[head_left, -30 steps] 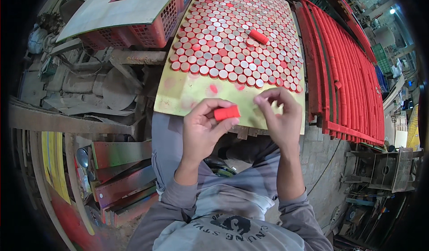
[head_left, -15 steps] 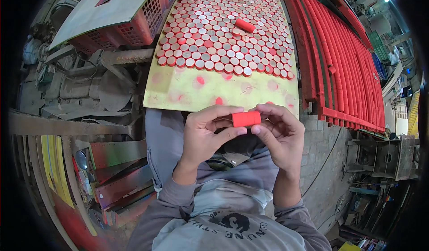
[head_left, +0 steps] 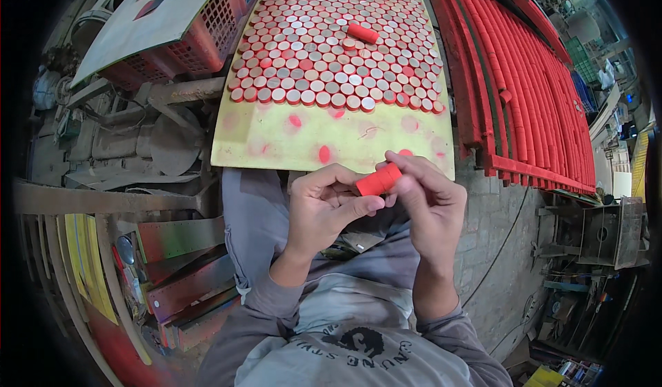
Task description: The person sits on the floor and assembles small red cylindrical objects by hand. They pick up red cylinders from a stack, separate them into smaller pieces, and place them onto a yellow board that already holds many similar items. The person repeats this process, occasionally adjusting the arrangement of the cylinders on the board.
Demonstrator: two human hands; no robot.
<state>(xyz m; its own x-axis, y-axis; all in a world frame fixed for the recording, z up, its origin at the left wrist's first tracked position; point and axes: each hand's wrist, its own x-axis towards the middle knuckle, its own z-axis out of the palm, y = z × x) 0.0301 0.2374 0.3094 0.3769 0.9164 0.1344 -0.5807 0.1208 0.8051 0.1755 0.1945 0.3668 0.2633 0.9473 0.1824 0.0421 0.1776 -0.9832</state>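
Note:
A short red cylinder of stacked round discs [head_left: 378, 179] is held level with my lap, just off the near edge of a yellow board [head_left: 269, 135]. My left hand [head_left: 321, 201] pinches its left end between thumb and fingers. At the other end, my right hand [head_left: 434, 204] grips it with thumb and fingertips. The cylinder tilts, its right end farther from me. Beyond it, many red-sided discs with pale tops [head_left: 310, 66] stand packed in rows on the board. Another red disc stack [head_left: 363, 33] lies on its side on top of them.
To the right stands a red rack [head_left: 493, 163] filled with long rows of red discs. At the far left, a pale sheet [head_left: 155, 28] covers a red plastic crate [head_left: 219, 25]. Painted panels [head_left: 189, 287] lean at lower left beside a metal frame [head_left: 110, 195].
The cylinder has gone from nearly level to tilted, its right end swinging away from me. My right fingers have shifted along it. The board appears slightly farther left as the view moves.

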